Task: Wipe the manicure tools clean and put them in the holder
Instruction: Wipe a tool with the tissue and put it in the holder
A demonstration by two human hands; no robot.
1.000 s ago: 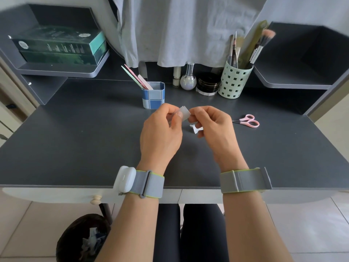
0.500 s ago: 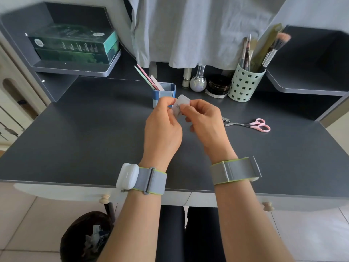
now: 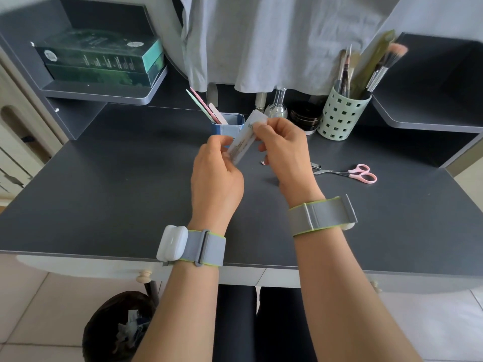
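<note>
- Centre of the frame: both hands hold one small white packet (image 3: 244,137) above a dark grey desk (image 3: 117,184); the packet is blurred and tilts from lower left to upper right.
- The left hand (image 3: 217,176) pinches the packet's lower end with curled fingers.
- The right hand (image 3: 285,152) pinches its upper end between thumb and fingertips.
- Right of the hands, pink-handled scissors (image 3: 350,173) lie flat on the desk, with a small metal tool (image 3: 316,166) just beside their tips.
- Behind the hands, a blue square holder (image 3: 227,124) contains slim nail files (image 3: 206,107).
- Upper right, a pale green perforated cup (image 3: 342,116) holds brushes and metal tools.
- Upper left, green boxes (image 3: 102,61) sit on a shelf.
</note>
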